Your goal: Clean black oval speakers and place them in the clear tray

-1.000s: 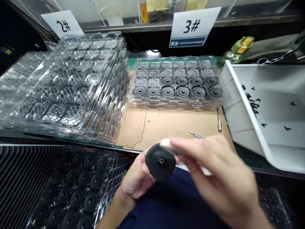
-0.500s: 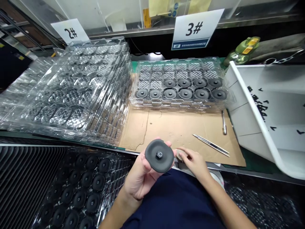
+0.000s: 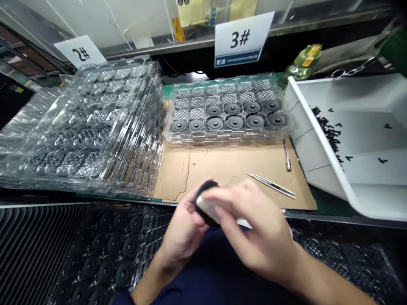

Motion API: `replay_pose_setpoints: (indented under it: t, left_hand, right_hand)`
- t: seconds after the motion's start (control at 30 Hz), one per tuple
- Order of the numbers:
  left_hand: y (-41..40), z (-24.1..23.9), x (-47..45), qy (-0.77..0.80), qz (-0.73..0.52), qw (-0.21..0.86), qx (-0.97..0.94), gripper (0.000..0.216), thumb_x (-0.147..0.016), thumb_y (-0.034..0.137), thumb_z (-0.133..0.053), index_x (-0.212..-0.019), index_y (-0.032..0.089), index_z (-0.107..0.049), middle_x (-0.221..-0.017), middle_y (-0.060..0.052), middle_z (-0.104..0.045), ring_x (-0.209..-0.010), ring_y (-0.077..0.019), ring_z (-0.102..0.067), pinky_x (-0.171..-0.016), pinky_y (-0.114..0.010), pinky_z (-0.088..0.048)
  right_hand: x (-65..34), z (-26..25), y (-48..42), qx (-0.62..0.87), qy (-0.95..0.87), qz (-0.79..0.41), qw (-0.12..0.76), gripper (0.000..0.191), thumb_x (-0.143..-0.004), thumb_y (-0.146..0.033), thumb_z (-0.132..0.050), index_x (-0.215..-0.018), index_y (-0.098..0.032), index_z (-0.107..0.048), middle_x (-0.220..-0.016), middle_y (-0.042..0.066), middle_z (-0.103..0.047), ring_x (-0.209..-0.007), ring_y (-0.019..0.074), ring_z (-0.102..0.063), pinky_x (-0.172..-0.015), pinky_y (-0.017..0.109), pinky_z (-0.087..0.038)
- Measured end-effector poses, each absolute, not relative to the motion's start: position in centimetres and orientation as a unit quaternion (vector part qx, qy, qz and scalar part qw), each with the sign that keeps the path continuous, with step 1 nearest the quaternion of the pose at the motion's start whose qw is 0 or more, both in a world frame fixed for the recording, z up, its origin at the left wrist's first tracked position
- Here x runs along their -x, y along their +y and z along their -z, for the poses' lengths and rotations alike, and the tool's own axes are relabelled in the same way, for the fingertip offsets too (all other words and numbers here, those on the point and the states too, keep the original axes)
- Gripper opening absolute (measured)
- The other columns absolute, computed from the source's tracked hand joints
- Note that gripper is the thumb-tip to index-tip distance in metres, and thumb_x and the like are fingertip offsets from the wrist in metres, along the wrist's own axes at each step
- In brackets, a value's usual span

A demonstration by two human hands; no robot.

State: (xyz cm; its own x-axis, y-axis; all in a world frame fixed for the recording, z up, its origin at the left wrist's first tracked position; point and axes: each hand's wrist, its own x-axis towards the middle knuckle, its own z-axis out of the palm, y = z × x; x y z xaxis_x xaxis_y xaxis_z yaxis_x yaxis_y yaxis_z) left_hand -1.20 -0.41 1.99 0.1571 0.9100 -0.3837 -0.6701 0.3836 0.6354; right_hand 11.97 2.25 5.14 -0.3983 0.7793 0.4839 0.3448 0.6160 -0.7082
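Note:
My left hand (image 3: 182, 231) grips a round black disc part (image 3: 203, 199) from below, over my lap at the table's front edge. My right hand (image 3: 254, 233) lies across the disc with its fingers closed round a small white block (image 3: 208, 207) pressed on the disc's face. Most of the disc is hidden by the right hand. Behind the hands lies a sheet of brown cardboard (image 3: 229, 167) with tweezers (image 3: 271, 185) on it.
A clear blister tray (image 3: 227, 111) partly filled with black discs sits behind the cardboard. Stacked empty clear trays (image 3: 92, 123) stand left. A tray of black discs (image 3: 111, 250) lies at lower left. A white bin (image 3: 321, 148) with small black parts is right. A metal pen-like tool (image 3: 286, 149) lies nearby.
My right hand has come back from the table edge onto the disc, bringing the white block over its face. The disc, plainly shown half a second ago, is now mostly covered.

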Motion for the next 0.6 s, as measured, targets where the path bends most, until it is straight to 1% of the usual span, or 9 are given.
replay_pose_setpoints:
  t: [0.07, 0.13, 0.23, 0.33, 0.4, 0.43, 0.5, 0.53, 0.6]
  left_hand:
    - [-0.3, -2.5, 0.8, 0.350, -0.525, 0.755, -0.178, 0.057, -0.061, 0.033, -0.082, -0.113, 0.020, -0.064, -0.112, -0.006, -0.068, -0.107, -0.0239, -0.061, -0.095, -0.030, -0.045]
    - [-0.3, -2.9, 0.8, 0.348, -0.523, 0.759, -0.172, 0.058, -0.059, 0.035, -0.082, -0.113, 0.022, -0.065, -0.111, -0.004, -0.068, -0.105, -0.0231, -0.062, -0.096, -0.030, -0.045]
    - [-0.6, -2.8, 1.4, 0.357, -0.525, 0.758, -0.147, 0.062, -0.053, 0.032, -0.085, -0.112, 0.024, -0.066, -0.110, -0.003, -0.070, -0.100, -0.0208, -0.064, -0.090, -0.029, -0.049]
    - [-0.9, -2.3, 1.8, 0.342, -0.528, 0.767, -0.126, 0.066, -0.048, 0.031, -0.088, -0.110, 0.024, -0.067, -0.109, -0.002, -0.070, -0.099, -0.0168, -0.064, -0.089, -0.023, -0.048]
    - [-1.2, -2.1, 1.9, 0.334, -0.522, 0.776, -0.113, 0.062, -0.050, 0.033, -0.087, -0.109, 0.025, -0.068, -0.108, -0.001, -0.070, -0.100, -0.0157, -0.063, -0.089, -0.022, -0.046]
    - [-1.3, -2.2, 1.9, 0.333, -0.512, 0.784, -0.113, 0.061, -0.051, 0.035, -0.086, -0.108, 0.025, -0.068, -0.106, -0.001, -0.071, -0.099, -0.0164, -0.063, -0.089, -0.023, -0.046]
    - [-1.4, -2.4, 2.1, 0.340, -0.476, 0.800, -0.135, 0.059, -0.052, 0.040, -0.085, -0.107, 0.022, -0.069, -0.098, -0.002, -0.071, -0.094, -0.0190, -0.064, -0.086, -0.026, -0.047]
    - [-1.5, -2.5, 2.3, 0.348, -0.458, 0.804, -0.151, 0.059, -0.053, 0.043, -0.083, -0.105, 0.020, -0.070, -0.093, -0.001, -0.071, -0.090, -0.0197, -0.065, -0.083, -0.027, -0.047]
    - [-1.5, -2.5, 2.5, 0.363, -0.436, 0.805, -0.172, 0.058, -0.053, 0.049, -0.082, -0.101, 0.017, -0.071, -0.085, -0.001, -0.070, -0.080, -0.0189, -0.065, -0.076, -0.027, -0.048]
  right_hand:
    - [-12.2, -5.2, 2.5, 0.362, -0.785, -0.231, 0.447, 0.023, -0.086, -0.009, -0.048, -0.105, -0.014, -0.058, -0.088, 0.004, -0.070, -0.071, 0.0130, -0.057, -0.068, 0.031, -0.040]
    - [-12.7, -5.1, 2.1, 0.338, -0.793, -0.240, 0.448, 0.026, -0.085, -0.007, -0.049, -0.108, -0.014, -0.058, -0.087, 0.004, -0.070, -0.071, 0.0128, -0.057, -0.068, 0.030, -0.040]
    - [-14.0, -4.7, 1.0, 0.359, -0.805, -0.265, 0.392, 0.027, -0.084, -0.005, -0.048, -0.106, -0.015, -0.060, -0.079, 0.001, -0.067, -0.063, 0.0098, -0.054, -0.063, 0.027, -0.037]
    - [-14.6, -4.8, 0.9, 0.433, -0.807, -0.200, 0.348, 0.028, -0.085, -0.005, -0.049, -0.109, -0.016, -0.059, -0.078, 0.001, -0.066, -0.063, 0.0103, -0.053, -0.064, 0.029, -0.035]
    - [-14.4, -5.0, 1.8, 0.386, -0.837, -0.159, 0.355, 0.029, -0.088, -0.008, -0.047, -0.113, -0.017, -0.058, -0.077, 0.002, -0.067, -0.063, 0.0119, -0.053, -0.065, 0.032, -0.033]
    - [-14.2, -5.0, 2.3, 0.336, -0.853, -0.161, 0.366, 0.028, -0.090, -0.011, -0.044, -0.114, -0.019, -0.058, -0.074, 0.002, -0.066, -0.062, 0.0120, -0.052, -0.065, 0.032, -0.032]
    - [-13.7, -4.9, 3.3, 0.253, -0.862, -0.216, 0.384, 0.027, -0.094, -0.015, -0.039, -0.110, -0.022, -0.059, -0.071, 0.000, -0.065, -0.061, 0.0112, -0.052, -0.064, 0.032, -0.033]
    - [-13.4, -4.7, 3.6, 0.246, -0.856, -0.247, 0.382, 0.026, -0.094, -0.016, -0.038, -0.108, -0.022, -0.059, -0.072, -0.001, -0.064, -0.062, 0.0105, -0.052, -0.065, 0.030, -0.034]
    - [-12.9, -4.5, 3.7, 0.307, -0.840, -0.266, 0.360, 0.025, -0.092, -0.013, -0.039, -0.107, -0.020, -0.058, -0.074, 0.000, -0.063, -0.065, 0.0099, -0.053, -0.064, 0.028, -0.036]
